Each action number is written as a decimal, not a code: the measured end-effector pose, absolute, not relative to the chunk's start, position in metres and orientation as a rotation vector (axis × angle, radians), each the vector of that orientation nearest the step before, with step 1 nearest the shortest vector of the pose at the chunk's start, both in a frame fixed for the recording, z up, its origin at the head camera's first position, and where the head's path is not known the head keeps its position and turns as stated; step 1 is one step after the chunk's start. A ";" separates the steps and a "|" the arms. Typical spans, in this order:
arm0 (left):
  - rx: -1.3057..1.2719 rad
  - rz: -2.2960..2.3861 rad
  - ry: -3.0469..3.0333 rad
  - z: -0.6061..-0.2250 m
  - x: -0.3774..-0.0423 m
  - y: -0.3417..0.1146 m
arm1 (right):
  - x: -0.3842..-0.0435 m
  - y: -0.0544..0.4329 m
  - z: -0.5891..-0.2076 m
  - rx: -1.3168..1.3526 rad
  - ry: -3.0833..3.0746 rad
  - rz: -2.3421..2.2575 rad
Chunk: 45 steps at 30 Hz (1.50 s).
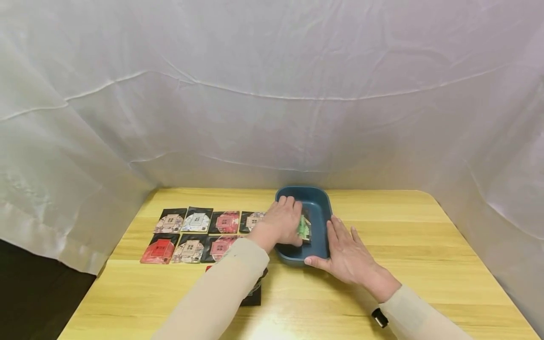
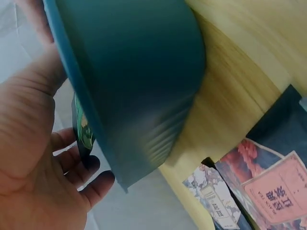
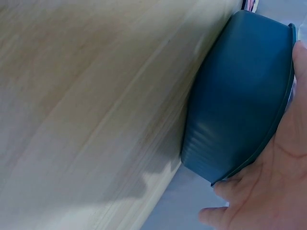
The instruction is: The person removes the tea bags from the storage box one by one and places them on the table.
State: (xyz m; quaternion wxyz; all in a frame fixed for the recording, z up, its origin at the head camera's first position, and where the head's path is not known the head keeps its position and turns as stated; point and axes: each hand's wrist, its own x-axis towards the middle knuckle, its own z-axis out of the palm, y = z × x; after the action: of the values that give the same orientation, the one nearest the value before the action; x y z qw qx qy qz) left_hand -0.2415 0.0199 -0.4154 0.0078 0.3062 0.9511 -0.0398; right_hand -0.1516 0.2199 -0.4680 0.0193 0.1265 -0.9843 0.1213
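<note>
A blue-green plastic basin stands on the wooden table. My left hand reaches over its left side and grips a black and green tea sachet inside it. In the left wrist view, part of that sachet shows between the fingers and the basin's rim. My right hand rests against the basin's right side, fingers fairly straight along the rim and thumb at the near corner. The right wrist view shows its palm beside the basin's outer wall.
Left of the basin, tea sachets lie in two rows, among them a red one, a white one and a pink one. More dark packets lie partly under my left forearm. A pale curtain hangs behind the table.
</note>
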 end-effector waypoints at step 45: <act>0.918 0.160 3.024 -0.384 -0.184 -0.140 | -0.152 0.222 -0.469 0.433 -3.002 0.364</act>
State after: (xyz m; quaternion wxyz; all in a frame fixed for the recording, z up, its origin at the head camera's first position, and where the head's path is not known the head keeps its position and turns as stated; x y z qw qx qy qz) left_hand -0.1844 -0.1404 -0.3842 -0.0114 0.2902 0.9556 0.0505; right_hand -0.1519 0.2218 -0.4694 0.0431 0.1417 -0.9818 0.1189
